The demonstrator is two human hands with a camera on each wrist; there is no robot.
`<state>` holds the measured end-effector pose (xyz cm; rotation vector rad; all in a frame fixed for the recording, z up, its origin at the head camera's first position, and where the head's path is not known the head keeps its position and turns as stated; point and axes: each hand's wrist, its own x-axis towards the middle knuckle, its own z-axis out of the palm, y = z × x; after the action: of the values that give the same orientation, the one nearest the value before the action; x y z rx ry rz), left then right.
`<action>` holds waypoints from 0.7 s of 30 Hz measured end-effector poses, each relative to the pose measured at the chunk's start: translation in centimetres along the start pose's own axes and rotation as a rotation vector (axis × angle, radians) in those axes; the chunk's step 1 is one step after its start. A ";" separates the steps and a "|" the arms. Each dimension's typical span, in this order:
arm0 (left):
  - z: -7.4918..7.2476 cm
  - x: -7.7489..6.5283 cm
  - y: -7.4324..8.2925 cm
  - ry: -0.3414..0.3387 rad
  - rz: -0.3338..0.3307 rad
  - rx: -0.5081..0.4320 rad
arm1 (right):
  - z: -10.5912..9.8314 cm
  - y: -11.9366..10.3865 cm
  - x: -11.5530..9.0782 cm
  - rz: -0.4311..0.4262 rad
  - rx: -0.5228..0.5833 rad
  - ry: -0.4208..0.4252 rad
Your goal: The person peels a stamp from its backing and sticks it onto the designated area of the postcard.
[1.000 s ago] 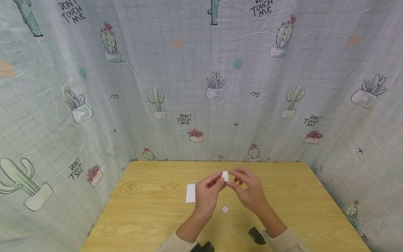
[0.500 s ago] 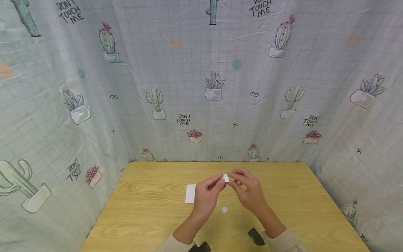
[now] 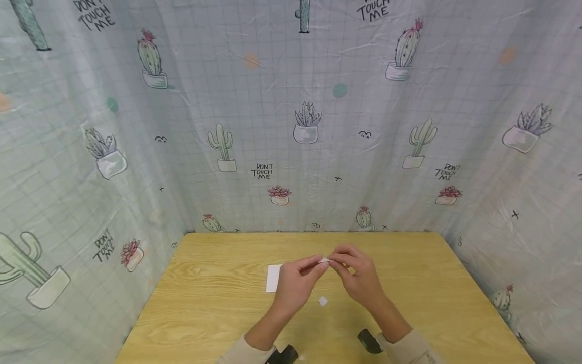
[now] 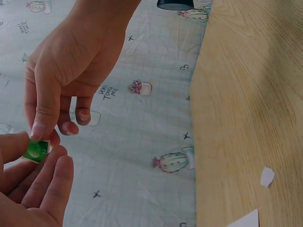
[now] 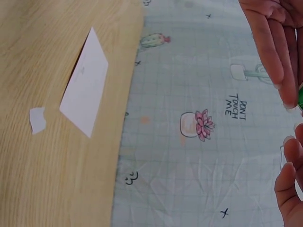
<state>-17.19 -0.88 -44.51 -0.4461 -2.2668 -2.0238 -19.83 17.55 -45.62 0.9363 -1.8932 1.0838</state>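
Observation:
My left hand (image 3: pixel 293 285) and right hand (image 3: pixel 362 278) meet over the table, both pinching a small paper square (image 3: pixel 324 260) between thumb and fingers. From the head it shows as a thin white sliver, nearly edge-on. In the left wrist view the paper square (image 4: pixel 35 151) has a green printed face with a pale border; my right hand (image 4: pixel 78 61) grips it from above and my left hand (image 4: pixel 33 189) from below. Only its green edge shows at the right wrist view's border. A white scrap of paper (image 3: pixel 323 301) lies on the table below the hands.
A white card (image 5: pixel 86 85) lies on the wooden table (image 3: pixel 218 303), partly hidden behind my left hand from the head. Fabric printed with cacti (image 3: pixel 291 151) hangs behind and at both sides. Black wrist devices (image 3: pixel 370 341) sit at the sleeves.
The paper square has tilted from showing its white face to nearly edge-on. Both hands have stayed close together, with the left fingertips slightly nearer the right. The head view has shifted slightly.

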 end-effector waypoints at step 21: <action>0.1 0.5 0.1 0.002 0.023 0.154 | -0.1 -1.1 -0.9 0.234 0.079 -0.059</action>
<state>-17.64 -0.74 -44.28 -0.4544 -2.3816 -1.8215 -18.46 17.48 -45.98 0.8122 -2.0600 1.2883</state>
